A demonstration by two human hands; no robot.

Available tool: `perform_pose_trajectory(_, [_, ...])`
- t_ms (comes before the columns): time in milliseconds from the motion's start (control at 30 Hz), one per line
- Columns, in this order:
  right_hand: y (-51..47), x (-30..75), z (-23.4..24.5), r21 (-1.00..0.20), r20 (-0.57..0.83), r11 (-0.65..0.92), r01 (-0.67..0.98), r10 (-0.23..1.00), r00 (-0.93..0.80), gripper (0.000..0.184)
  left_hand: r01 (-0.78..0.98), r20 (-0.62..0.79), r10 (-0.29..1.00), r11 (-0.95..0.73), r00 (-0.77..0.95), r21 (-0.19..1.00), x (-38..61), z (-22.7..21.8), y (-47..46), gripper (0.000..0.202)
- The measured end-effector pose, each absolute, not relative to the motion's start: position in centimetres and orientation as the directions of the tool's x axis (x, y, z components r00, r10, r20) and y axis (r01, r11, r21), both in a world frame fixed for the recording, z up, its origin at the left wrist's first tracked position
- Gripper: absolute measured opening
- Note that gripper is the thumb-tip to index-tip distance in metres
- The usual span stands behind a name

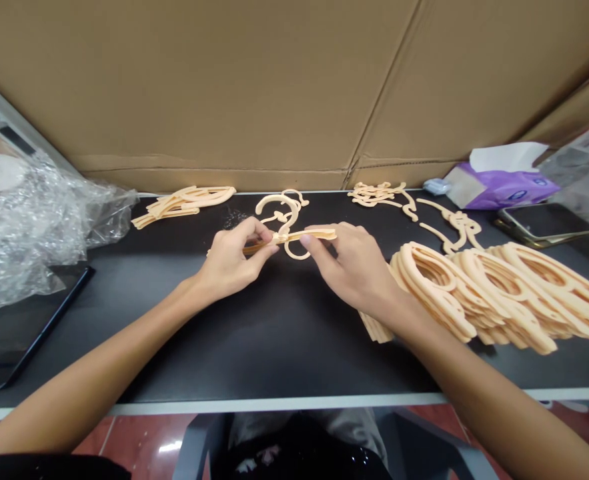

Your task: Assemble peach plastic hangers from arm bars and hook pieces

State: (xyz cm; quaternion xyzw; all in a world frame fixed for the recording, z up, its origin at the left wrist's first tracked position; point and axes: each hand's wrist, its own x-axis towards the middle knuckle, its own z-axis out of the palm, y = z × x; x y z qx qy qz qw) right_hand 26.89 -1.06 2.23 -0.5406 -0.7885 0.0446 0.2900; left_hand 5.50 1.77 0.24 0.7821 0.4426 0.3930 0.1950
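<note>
Over the middle of the black table, both my hands hold a beige plastic hanger (294, 236) with its curved hook pointing up. My left hand (237, 259) pinches one side close to the hook's base, between thumb and fingertips. On the other arm, my right hand (357, 265) has its thumb in front and its fingers behind. Just behind the held hanger lie loose curved beige pieces (301, 200), partly hidden by it. Stacked beige hanger parts (504, 293) lie beside my right forearm, which covers some of them.
Beige arm pieces (189, 200) lie at back left, and hook pieces (374, 193) at back right. Crumpled clear plastic (39, 220) and a dark tablet-like slab (34, 333) are at left. A purple tissue pack (509, 183) and a phone (547, 221) sit at right. Cardboard (224, 87) stands behind.
</note>
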Motion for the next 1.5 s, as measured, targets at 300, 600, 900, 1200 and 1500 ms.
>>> perform_pose_trajectory(300, [-1.7, 26.9, 2.9, -0.731, 0.578, 0.530, 0.429, 0.816, -0.022, 0.025, 0.365, 0.474, 0.856, -0.517, 0.207, 0.775, 5.5, 0.4, 2.2, 0.015])
perform_pose_trajectory(600, [-0.9, 27.0, 2.7, -0.906, 0.418, 0.421, -0.040, 0.907, 0.056, 0.022, 0.313, 0.366, 0.903, -0.423, 0.226, 0.851, 5.1, 0.2, 2.8, 0.022])
perform_pose_trajectory(900, [-1.5, 26.8, 3.0, -0.891, 0.335, 0.366, 0.269, 0.929, -0.154, 0.032, 0.458, 0.414, 0.871, -0.491, 0.264, 0.741, 4.9, -0.4, 3.0, 0.024])
perform_pose_trajectory(1200, [-1.8, 27.5, 3.2, -0.247, 0.254, 0.415, 0.876, 0.900, -0.355, 0.030, 0.512, 0.443, 0.780, -0.625, 0.442, 0.589, 4.3, 0.4, 2.8, 0.027])
perform_pose_trajectory(1500, [-2.3, 28.0, 3.6, 0.213, 0.215, 0.432, 0.877, 0.855, -0.473, 0.028, 0.529, 0.586, 0.603, -0.786, 0.541, 0.320, 4.2, 0.2, 2.7, 0.015])
